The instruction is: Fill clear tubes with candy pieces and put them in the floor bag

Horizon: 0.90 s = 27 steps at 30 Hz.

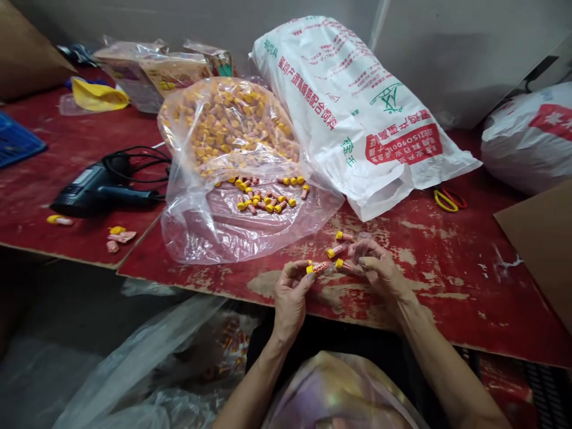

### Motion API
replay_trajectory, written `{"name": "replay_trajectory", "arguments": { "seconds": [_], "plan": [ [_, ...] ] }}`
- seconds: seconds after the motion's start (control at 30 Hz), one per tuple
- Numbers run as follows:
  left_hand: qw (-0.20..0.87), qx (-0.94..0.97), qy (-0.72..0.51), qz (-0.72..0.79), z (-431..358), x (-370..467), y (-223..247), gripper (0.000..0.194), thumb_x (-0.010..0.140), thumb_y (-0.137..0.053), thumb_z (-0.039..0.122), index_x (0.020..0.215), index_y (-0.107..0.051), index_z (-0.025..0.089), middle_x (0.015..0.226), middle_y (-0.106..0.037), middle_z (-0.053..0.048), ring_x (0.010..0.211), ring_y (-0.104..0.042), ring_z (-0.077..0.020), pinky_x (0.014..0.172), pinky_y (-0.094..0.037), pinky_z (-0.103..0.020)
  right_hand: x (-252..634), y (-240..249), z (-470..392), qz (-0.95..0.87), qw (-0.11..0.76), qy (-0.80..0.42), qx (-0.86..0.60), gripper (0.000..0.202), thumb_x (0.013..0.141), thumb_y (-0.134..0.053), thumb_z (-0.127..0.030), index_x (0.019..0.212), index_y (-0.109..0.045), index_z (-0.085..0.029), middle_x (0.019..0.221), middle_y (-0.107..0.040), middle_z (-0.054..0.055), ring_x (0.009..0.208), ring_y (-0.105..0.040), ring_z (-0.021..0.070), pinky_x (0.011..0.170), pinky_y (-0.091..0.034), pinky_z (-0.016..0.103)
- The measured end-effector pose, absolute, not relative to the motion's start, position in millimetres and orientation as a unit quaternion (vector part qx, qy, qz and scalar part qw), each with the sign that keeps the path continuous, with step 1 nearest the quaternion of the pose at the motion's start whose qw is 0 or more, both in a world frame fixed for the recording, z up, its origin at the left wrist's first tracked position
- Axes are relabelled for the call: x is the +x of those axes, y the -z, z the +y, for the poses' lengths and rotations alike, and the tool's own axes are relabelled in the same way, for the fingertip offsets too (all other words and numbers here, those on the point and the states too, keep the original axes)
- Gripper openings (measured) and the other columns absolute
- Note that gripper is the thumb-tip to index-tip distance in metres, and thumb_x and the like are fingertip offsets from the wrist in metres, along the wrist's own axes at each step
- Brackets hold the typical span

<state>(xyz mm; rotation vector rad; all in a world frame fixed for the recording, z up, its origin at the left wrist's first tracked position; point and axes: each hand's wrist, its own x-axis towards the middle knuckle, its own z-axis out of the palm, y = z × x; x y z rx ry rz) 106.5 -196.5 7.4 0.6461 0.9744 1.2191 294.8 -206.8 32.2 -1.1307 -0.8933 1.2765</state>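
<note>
Between the thumb and fingers of my left hand (289,293) is a small yellow-capped tube (319,267) with a red-and-white patterned body, its cap toward the left. My right hand (383,269) is just to the right, fingers pinched together; what they hold is unclear, though something see-through shows near the fingertips. Beneath them, a few similar capped tubes (336,250) lie on the worn red table (438,262). Beyond my hands, a large clear plastic bag (196,223) lies with its mouth toward me, full of yellow-capped tubes, several of them loose near its opening.
A heat gun (96,187) with a black cord lies left, near loose tubes (60,220). A white printed sack (330,101) leans behind. Scissors (445,201) with yellow and red handles lie right, near a cardboard box (543,238). Plastic bags (156,351) hang below the table's front edge.
</note>
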Motion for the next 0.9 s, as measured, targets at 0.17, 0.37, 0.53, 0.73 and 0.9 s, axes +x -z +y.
{"name": "replay_trajectory", "arguments": {
  "seconds": [0.17,0.37,0.53,0.73,0.9],
  "plan": [
    [0.686,0.283,-0.534,0.405,-203.4,108.8,-10.4,0.026,0.062,-0.080,0.025,0.083,-0.065,0.018,0.085,-0.068,0.000,0.077,-0.063,-0.0116,0.073,-0.051,-0.023,274.6,-24.6,-221.5,-0.394,0.581,-0.522,-0.485,0.028,0.067,-0.075,-0.032,0.085,-0.056,-0.023,0.093,-0.064,0.001,0.082,-0.061,0.0168,0.077,-0.050,0.034],
    [0.686,0.303,-0.508,0.423,-215.0,113.6,-5.8,0.018,0.071,-0.074,0.030,0.084,-0.070,0.017,0.082,-0.069,-0.001,0.073,-0.063,-0.0115,0.073,-0.050,-0.024,256.2,-23.3,-228.0,-0.479,0.488,-0.474,-0.555,0.024,0.069,-0.075,-0.034,0.082,-0.060,-0.020,0.100,-0.062,0.003,0.085,-0.061,0.0165,0.075,-0.049,0.029],
    [0.673,0.352,-0.465,0.456,-225.5,112.0,-2.3,0.028,0.079,-0.065,0.036,0.099,-0.071,0.017,0.097,-0.071,-0.006,0.090,-0.065,-0.0184,0.084,-0.049,-0.029,252.6,-19.8,-231.5,-0.614,0.358,-0.311,-0.631,0.022,0.083,-0.059,-0.039,0.075,-0.059,-0.018,0.073,-0.057,0.002,0.070,-0.052,0.0150,0.064,-0.042,0.026],
    [0.700,0.479,-0.361,0.388,-229.5,122.8,-3.9,0.029,0.083,-0.054,0.024,0.107,-0.069,0.018,0.105,-0.071,-0.007,0.093,-0.066,-0.0204,0.085,-0.051,-0.032,280.1,-33.4,-246.8,-0.651,0.238,-0.280,-0.664,0.032,0.088,-0.048,-0.046,0.074,-0.057,-0.018,0.066,-0.059,0.001,0.057,-0.052,0.0133,0.054,-0.037,0.024],
    [0.531,0.648,-0.368,0.404,-205.7,120.1,-12.3,0.030,0.082,-0.051,0.014,0.105,-0.070,0.017,0.097,-0.071,-0.007,0.088,-0.065,-0.0184,0.083,-0.050,-0.030,329.6,-32.8,-245.3,-0.640,0.031,-0.112,-0.759,0.030,0.082,-0.053,-0.045,0.064,-0.051,-0.020,0.056,-0.056,0.003,0.050,-0.051,0.0161,0.048,-0.027,0.026]
  ]
}}
